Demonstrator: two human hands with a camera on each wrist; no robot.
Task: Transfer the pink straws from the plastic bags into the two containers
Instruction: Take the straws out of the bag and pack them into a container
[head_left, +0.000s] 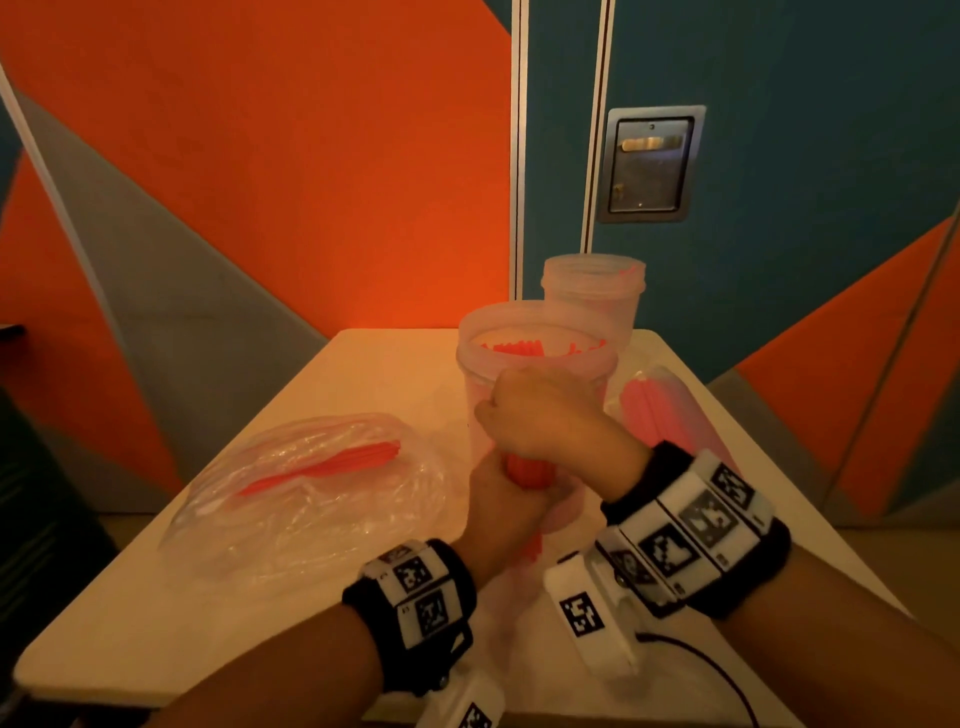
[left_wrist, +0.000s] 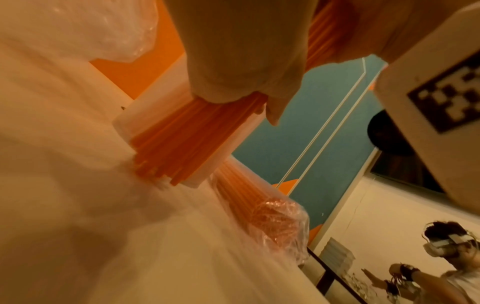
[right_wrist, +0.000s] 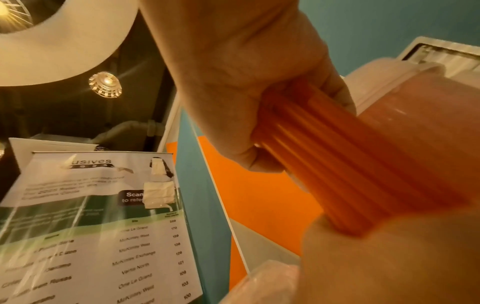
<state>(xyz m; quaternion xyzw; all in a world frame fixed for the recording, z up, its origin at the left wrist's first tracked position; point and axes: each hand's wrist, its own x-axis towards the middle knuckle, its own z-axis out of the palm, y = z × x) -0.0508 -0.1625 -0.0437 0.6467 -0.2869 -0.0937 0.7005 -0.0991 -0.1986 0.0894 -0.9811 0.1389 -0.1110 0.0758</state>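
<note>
Pink straws (head_left: 527, 470): one bundle being gripped by both fists, left hand (head_left: 501, 506) low, right hand (head_left: 540, 410) above, just in front of the near container (head_left: 535, 332), already part-filled. Step: loading. Next move is calling for lifting the bundle clear over the rim, then dropping it in upright.

Near container (head_left: 535, 358) at the middle of the table (head_left: 218, 613), straws (head_left: 540, 347) inside. Far container (head_left: 595, 291) just behind, toward 1 o'clock. Crumpled bag (head_left: 311, 493) at 9 o'clock, a few straws in it. Other bag (head_left: 660, 410) at 3 o'clock, maybe touching the near container.
</note>
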